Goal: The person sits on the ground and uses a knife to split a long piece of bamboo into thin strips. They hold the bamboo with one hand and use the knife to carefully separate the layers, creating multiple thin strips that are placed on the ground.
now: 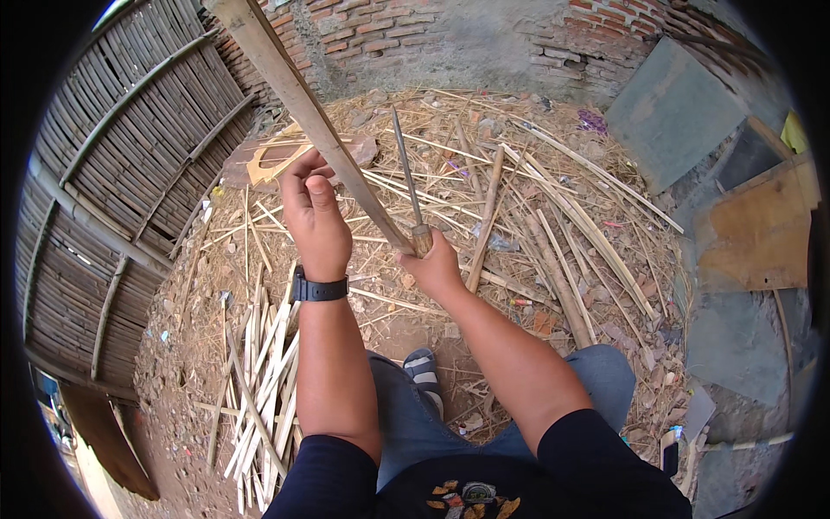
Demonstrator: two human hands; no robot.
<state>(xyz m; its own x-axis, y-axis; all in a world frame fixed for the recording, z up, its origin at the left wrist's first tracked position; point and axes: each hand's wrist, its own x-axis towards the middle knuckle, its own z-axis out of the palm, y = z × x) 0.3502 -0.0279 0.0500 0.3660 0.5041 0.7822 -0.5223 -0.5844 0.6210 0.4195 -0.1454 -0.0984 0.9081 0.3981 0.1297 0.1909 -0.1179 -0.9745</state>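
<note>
My left hand (316, 221), with a black watch (320, 286) on its wrist, is raised beside a long split bamboo piece (316, 121). Its thumb stands apart and its fingers are loosely bent, the tips partly hidden at the bamboo's edge. In front of me, my right hand (435, 270) is closed round the handle of a knife (405, 164), whose narrow blade points up and away. The bamboo slants from the upper left down to my right thumb; whether the thumb also pinches its lower end, I cannot tell.
Pale bamboo strips (264, 381) lie piled at the lower left. More strips and bamboo poles (553, 251) litter the ground at right. A bamboo slat wall (130, 130) stands left, a brick wall (450, 43) behind, and grey sheets (679, 112) lean at right.
</note>
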